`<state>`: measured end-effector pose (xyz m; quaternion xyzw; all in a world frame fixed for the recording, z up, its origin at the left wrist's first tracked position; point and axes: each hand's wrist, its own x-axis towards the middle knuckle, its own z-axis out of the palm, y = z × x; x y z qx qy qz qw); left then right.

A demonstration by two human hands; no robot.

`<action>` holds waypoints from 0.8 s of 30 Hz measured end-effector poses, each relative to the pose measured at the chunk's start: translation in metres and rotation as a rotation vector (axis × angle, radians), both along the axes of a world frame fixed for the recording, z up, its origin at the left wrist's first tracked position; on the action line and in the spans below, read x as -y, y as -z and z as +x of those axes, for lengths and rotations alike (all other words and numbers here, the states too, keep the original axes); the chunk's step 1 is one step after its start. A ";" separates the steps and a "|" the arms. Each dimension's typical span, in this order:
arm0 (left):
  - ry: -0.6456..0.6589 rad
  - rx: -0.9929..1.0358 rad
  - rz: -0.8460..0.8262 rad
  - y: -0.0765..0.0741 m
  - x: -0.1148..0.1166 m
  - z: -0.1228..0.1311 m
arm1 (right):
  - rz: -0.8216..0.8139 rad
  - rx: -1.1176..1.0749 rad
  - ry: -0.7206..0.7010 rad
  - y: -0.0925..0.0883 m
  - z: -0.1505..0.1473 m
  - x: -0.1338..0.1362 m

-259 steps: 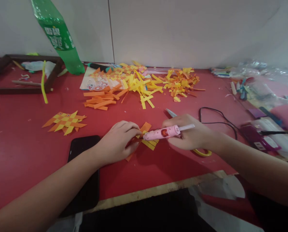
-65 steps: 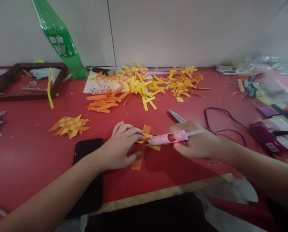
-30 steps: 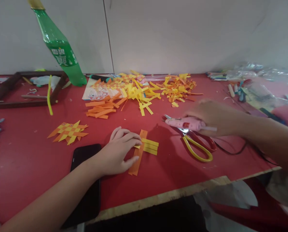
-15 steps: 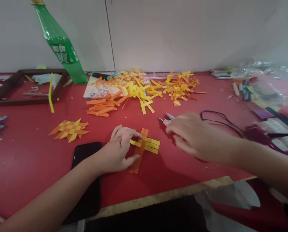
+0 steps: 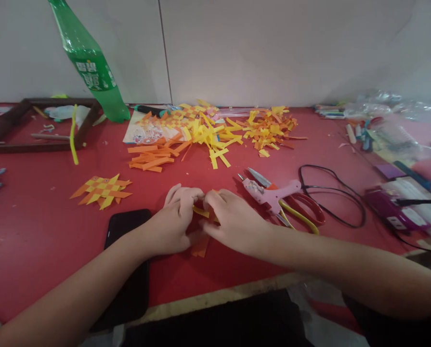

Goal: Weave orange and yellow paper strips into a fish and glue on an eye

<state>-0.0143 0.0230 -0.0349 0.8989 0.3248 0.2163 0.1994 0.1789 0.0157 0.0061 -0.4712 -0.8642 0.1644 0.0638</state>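
Both hands meet over a small piece of crossed orange and yellow paper strips (image 5: 201, 246) on the red table. My left hand (image 5: 179, 219) curls around its left side, fingers and thumb bent in and closed on the strips. From the right, my right hand (image 5: 235, 224) covers most of the piece, with its fingertips pressed onto it. A short yellow strip end and the lower orange ends show; the rest is hidden under the fingers. A finished-looking woven paper fish (image 5: 102, 190) in orange and yellow lies to the left, beyond a black phone (image 5: 128, 284).
Pink-handled glue gun (image 5: 271, 195) and red-and-yellow-handled scissors (image 5: 309, 212) lie right of my hands, near a black cord (image 5: 331, 168). Loose yellow strips (image 5: 208, 135) and orange strips (image 5: 153, 158) are heaped behind. A green bottle (image 5: 96, 72) stands beside a brown frame (image 5: 27, 148).
My right hand has moved left from above the pink tool and scissors onto the woven strips, uncovering those tools. My left hand has stayed at the strips.
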 end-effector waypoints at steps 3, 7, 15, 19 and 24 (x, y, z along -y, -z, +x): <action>0.008 0.002 -0.015 -0.001 0.000 0.000 | 0.031 -0.044 0.031 0.008 -0.002 0.006; 0.001 0.003 -0.018 -0.001 0.001 0.000 | 0.106 -0.102 0.057 0.019 -0.004 0.009; -0.001 0.012 0.014 0.001 0.000 0.001 | 0.172 -0.244 0.108 0.023 -0.004 0.010; -0.003 0.008 0.003 0.001 0.000 0.001 | 0.217 -0.242 0.081 0.025 -0.006 0.009; -0.008 0.009 0.010 0.002 0.000 0.001 | 0.306 -0.224 0.059 0.027 -0.006 0.007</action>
